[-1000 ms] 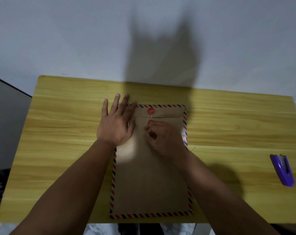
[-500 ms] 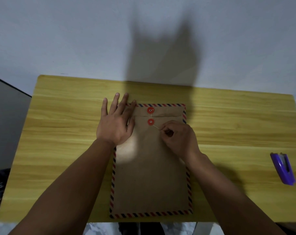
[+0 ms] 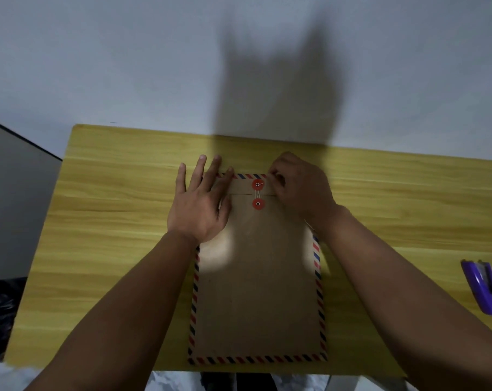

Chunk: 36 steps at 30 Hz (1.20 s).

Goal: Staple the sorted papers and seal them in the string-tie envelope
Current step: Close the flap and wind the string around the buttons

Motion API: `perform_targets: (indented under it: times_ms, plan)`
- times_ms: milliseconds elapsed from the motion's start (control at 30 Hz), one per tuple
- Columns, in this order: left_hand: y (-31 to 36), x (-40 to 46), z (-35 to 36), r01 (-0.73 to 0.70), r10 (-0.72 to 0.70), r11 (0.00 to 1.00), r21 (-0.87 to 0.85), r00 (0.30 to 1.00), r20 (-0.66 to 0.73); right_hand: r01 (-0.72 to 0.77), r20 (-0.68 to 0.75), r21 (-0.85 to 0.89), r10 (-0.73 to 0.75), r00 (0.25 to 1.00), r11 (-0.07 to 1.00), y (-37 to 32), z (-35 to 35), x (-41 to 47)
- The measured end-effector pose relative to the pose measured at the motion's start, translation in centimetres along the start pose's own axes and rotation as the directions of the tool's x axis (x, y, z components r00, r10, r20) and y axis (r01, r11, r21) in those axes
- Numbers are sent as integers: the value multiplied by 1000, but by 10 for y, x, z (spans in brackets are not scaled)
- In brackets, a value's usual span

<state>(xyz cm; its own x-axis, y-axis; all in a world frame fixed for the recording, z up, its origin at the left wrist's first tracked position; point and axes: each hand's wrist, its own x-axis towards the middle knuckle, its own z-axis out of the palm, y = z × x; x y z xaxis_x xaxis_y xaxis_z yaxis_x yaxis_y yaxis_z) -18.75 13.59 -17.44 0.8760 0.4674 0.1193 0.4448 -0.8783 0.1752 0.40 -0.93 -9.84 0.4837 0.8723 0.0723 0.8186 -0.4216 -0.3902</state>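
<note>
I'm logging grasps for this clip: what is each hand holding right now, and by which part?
The right hand pinches the string beside the upper red button. The left hand holds nothing, lying flat on the envelope.

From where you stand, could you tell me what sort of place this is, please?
Probably a plain desk set-up: a yellow wood-grain table against a bare pale wall, with a brown stripe-edged string-tie envelope and a purple stapler.

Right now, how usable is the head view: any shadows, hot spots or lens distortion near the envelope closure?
Head view: a broad shadow falls on the wall and the far side of the table, dimming the envelope; a bright patch sits by the left hand; the right hand hides the flap's right corner; table edges bow from the wide-angle lens; both red buttons stay legible.
</note>
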Motion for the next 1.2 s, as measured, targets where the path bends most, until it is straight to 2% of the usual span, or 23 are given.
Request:
perform_targets:
  times_ms: [200, 333, 433, 633, 767, 933, 1033, 1200]
  plan:
    - [0, 0, 1, 2, -2, 1000, -3, 1000, -2, 241, 184, -65, -226, 957, 968, -17, 3, 27]
    - [-1, 0, 1, 0, 0, 1000, -4, 1000, -4, 283, 221, -65, -263, 939, 957, -20, 7, 34]
    - [-1, 0, 1, -5, 5, 1000, -5, 1000, -4, 203, 248, -68, -180, 952, 977, -19, 11, 37]
    - [-1, 0, 1, -5, 5, 1000, -3, 1000, -1, -41, 209, -28, 46, 977, 999, 2, 10, 33]
    - [-1, 0, 1, -6, 6, 1000, -8, 1000, 2, -70, 161, 29, 64, 985, 997, 9, 8, 21]
    - [-1, 0, -1, -4, 4, 1000, -3, 1000, 15, 64, 153, 58, -72, 986, 996, 14, 10, -5]
    - [0, 0, -2, -1, 1, 1000, -11, 1000, 16, 182, 157, 18, -182, 971, 983, 16, 14, -21]
    - [0, 0, -2, -1, 1, 1000, -6, 1000, 19, 324, 52, -47, -322, 945, 945, 17, 20, -41]
